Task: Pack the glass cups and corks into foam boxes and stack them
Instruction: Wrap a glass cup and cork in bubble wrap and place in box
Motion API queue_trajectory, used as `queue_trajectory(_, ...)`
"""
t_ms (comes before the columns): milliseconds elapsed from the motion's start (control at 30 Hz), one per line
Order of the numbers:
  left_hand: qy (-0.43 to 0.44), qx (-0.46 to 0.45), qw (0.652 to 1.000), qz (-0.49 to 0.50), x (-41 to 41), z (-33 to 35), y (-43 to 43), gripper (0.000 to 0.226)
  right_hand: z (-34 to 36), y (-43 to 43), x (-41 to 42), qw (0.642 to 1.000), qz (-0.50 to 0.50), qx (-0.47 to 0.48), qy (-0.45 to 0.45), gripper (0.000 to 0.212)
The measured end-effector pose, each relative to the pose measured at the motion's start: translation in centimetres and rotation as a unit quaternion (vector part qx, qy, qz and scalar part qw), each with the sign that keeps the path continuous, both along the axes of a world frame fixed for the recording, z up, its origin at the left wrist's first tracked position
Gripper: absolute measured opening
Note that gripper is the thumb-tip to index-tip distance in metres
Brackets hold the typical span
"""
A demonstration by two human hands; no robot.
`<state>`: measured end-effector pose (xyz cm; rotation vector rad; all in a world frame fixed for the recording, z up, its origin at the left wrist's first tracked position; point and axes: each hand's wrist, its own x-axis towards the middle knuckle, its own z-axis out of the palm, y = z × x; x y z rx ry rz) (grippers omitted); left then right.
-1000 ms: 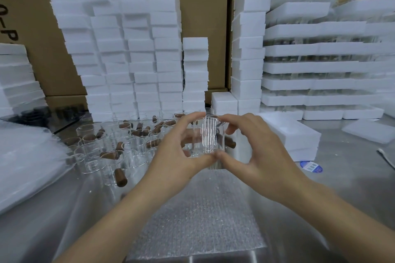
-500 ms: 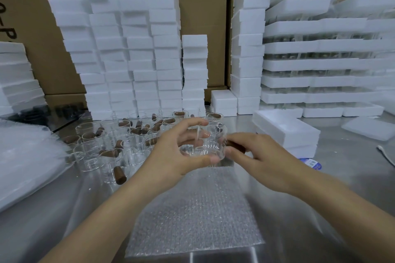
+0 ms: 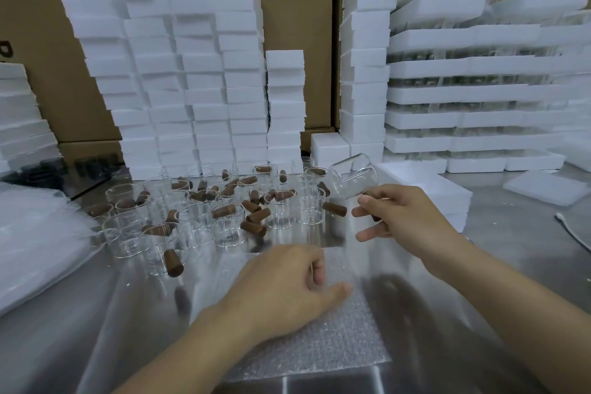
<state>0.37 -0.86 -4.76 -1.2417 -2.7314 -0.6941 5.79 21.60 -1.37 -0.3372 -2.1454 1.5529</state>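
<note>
Slip risk: clear cylindrical glass cup (image 3: 351,177), pinched tilted by right hand (image 3: 406,217) over upright glass cups (image 3: 308,205) on shiny tabletop (image 3: 511,233), could drop and crack; left hand (image 3: 287,285) rests loosely curled on clear bubble wrap (image 3: 319,345).

The right hand (image 3: 409,217) hides most of a brown cork (image 3: 376,218).

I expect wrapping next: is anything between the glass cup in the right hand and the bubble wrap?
Only the left hand, lying on the far edge of the bubble wrap, just short of the glass cup that the right hand holds. Nothing else visible.
</note>
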Motion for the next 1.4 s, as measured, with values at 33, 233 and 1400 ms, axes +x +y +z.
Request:
queue_trajectory(33, 0.012, -0.029, 0.999, -0.006, 0.1, -0.1, 0.1, 0.047, 0.1, 0.0, 0.1, 1.000, 0.000, -0.011, -0.004, 0.014)
queue_trajectory(233, 0.011, -0.063, 0.998, -0.029, -0.5, 0.3, -0.3, 0.022, 0.3, -0.4, 0.1, 0.999, 0.011, -0.027, -0.030, 0.023)
queue_trajectory(1400, -0.100, 0.283, 0.954, 0.026, -2.0, 1.8, -0.7, 0.041, -0.1, -1.2, 0.9, 0.932, 0.074, 0.353, -0.019, 0.020)
